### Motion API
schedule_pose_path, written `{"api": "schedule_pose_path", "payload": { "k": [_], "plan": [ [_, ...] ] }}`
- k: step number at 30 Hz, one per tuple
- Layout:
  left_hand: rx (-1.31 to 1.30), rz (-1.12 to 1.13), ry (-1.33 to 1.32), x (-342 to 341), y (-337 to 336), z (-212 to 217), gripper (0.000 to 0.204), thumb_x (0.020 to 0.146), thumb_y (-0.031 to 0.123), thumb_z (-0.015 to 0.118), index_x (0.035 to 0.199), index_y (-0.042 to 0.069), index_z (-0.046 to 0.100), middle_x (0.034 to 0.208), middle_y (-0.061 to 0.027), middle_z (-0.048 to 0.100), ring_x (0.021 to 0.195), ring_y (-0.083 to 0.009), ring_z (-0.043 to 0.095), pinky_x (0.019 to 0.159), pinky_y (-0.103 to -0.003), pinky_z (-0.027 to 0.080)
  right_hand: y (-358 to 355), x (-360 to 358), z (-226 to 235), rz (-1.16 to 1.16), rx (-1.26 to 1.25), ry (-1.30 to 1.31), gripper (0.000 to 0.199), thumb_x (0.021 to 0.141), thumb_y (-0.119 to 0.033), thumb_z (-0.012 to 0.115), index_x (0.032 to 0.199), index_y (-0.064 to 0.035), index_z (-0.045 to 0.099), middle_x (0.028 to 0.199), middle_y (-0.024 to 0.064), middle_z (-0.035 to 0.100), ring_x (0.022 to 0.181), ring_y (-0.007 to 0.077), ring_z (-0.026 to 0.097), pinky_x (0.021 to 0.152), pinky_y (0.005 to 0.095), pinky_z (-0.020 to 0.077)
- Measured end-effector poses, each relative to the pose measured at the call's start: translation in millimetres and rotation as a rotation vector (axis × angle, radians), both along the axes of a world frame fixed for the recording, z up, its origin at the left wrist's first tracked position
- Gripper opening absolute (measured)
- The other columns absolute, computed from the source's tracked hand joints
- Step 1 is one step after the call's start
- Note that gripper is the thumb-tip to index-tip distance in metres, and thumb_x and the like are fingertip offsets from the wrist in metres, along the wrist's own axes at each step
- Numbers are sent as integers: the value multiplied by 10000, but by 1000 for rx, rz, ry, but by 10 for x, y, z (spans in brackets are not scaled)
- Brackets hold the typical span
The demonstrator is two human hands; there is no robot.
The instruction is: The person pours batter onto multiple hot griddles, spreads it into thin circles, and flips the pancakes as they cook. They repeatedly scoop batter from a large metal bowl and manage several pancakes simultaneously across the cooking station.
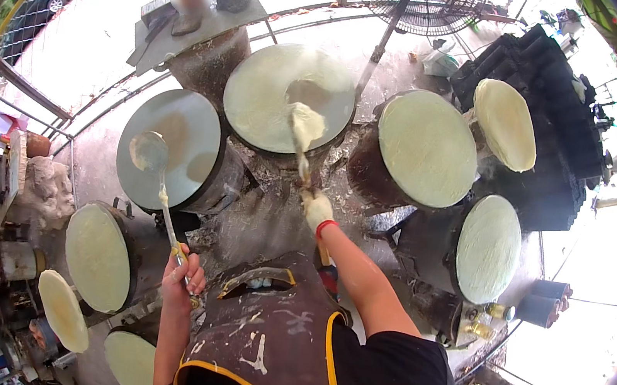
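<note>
My left hand (186,273) grips the handle of a long metal ladle (166,222). The ladle's bowl is over the bare grey round griddle (195,166) at left, which has brownish damp patches. In a white glove with a red band at the wrist, my right hand (316,209) is closed round a long-handled tool caked with pale batter (305,131). That tool's end lies over the middle griddle (245,110), where a pale batter layer covers most of the plate except a darker patch. Whether its end touches the plate, I cannot tell.
Batter-covered griddles stand at right (427,150), far right (488,250) and lower left (99,258). Round pale sheets lean beside the dark corrugated stack (547,123) and at lower left (64,311). A standing fan (415,0) and a grey side table (226,22) are farther back.
</note>
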State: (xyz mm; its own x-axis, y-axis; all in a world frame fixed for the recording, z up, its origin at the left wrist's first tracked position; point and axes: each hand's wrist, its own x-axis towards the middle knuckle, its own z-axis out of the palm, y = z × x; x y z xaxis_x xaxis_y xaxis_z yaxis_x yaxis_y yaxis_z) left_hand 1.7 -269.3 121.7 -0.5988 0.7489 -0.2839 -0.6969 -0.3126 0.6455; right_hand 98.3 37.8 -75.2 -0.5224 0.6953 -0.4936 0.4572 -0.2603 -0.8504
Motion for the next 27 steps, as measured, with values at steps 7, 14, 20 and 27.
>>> {"api": "schedule_pose_path", "payload": {
  "k": [7, 14, 20, 27],
  "plan": [
    [-63, 35, 10, 499, 898, 136, 314, 825, 180, 613, 1049, 65, 425, 761, -32, 412, 516, -94, 396, 420, -226, 348, 771, 429, 446, 407, 238, -150, 362, 889, -329, 428, 1006, -18, 573, 940, 272, 596, 955, 424, 551, 810, 451, 430],
    [10, 45, -73, 744, 1554, 200, 293, 820, 90, 587, 1060, 31, 429, 869, -65, 447, 590, -124, 444, 426, -234, 385, 1603, 268, 534, 365, 389, -28, 330, 874, -285, 453, 964, 15, 556, 858, 287, 593, 869, 436, 568, 752, 489, 446],
    [-11, 70, -98, 674, 1607, 147, 284, 819, 75, 570, 1065, 32, 436, 881, -78, 452, 581, -133, 434, 417, -238, 379, 1281, 930, 317, 566, 333, -133, 364, 871, -298, 444, 1110, -40, 538, 980, 293, 582, 953, 419, 559, 843, 464, 432],
    [-19, 37, -164, 388, 1567, 149, 256, 827, 52, 539, 1059, 17, 436, 883, -95, 454, 567, -136, 431, 396, -224, 375, 2242, -215, 358, 236, 544, -177, 389, 903, -338, 403, 1228, -143, 487, 954, 228, 611, 903, 399, 580, 778, 474, 450]
  ]
}}
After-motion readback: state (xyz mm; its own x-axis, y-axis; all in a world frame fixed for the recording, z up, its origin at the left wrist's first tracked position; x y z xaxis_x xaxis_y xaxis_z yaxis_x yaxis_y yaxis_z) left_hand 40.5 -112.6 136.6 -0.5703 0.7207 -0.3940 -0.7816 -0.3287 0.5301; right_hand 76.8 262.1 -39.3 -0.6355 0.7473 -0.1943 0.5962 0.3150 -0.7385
